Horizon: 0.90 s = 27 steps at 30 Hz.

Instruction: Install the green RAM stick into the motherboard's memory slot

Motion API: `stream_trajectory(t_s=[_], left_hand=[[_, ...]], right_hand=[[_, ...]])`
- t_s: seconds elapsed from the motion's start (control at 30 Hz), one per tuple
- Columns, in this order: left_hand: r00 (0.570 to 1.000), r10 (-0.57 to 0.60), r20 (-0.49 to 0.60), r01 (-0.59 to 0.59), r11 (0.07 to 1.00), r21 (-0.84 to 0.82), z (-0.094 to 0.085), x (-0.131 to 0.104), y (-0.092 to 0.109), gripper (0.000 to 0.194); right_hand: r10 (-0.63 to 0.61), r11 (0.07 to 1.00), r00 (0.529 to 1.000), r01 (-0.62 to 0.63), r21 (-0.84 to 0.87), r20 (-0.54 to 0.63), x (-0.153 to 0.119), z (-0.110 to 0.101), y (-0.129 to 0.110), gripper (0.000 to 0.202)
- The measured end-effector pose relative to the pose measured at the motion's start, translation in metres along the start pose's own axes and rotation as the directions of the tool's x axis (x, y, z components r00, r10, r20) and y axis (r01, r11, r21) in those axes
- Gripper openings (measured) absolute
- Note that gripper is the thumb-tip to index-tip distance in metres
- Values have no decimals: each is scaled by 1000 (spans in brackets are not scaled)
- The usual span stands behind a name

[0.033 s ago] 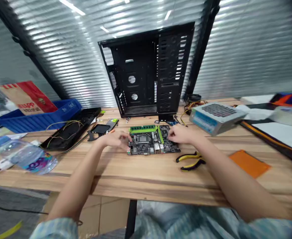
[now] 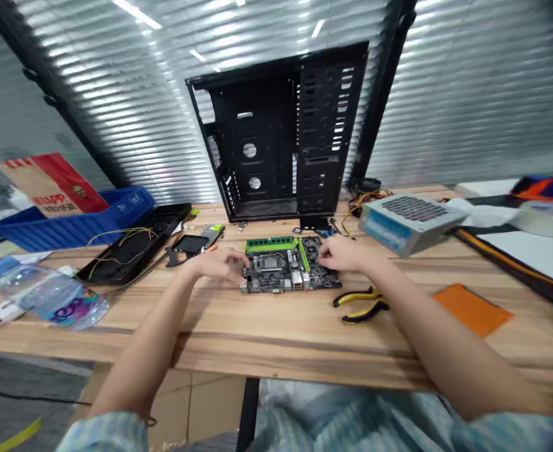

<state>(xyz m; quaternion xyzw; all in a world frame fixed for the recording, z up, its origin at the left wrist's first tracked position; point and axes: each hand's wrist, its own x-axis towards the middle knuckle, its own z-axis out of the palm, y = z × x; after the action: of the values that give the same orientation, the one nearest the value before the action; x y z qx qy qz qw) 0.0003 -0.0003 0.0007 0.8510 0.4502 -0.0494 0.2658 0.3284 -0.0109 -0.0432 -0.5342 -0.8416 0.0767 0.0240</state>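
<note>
- Black-and-green rectangular circuit board (image 2: 282, 265) on the pale wooden table (image 2: 257, 333), before the open black metal case (image 2: 267, 150)
- Boxy grey metal power supply (image 2: 410, 216) right of the case
- Red-and-tan paper bag (image 2: 54, 185) in the long blue plastic bin (image 2: 69, 229), left

we face grey horizontal blinds (image 2: 167, 125) divided by dark slanting frame posts (image 2: 383, 88), with bright light streaks across their upper part. before us runs a wood-grain tabletop (image 2: 257, 339); below its left part we see grey flooring (image 2: 36, 392).
</note>
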Motion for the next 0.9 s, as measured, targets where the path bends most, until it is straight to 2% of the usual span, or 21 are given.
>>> stream_trajectory(t_s=[0.2,0.37,0.77,0.9], left_hand=[[993,112,35,-112,994,11,-1,-2,2,53],[994,94,51,-96,995,36,0,-1,-1,52],[986,157,51,-160,986,51,0,-1,-3,51],[981,195,17,-196,979,57,0,0,-4,56]], right_hand=[[32,999,999,-32,-18,11,-1,-4,-3,27],[36,999,999,-36,5,11,0,-3,-4,26],[32,999,999,-32,-19,14,0,-2,-5,25],[37,999,999,-37,-18,17,0,-4,-6,26]])
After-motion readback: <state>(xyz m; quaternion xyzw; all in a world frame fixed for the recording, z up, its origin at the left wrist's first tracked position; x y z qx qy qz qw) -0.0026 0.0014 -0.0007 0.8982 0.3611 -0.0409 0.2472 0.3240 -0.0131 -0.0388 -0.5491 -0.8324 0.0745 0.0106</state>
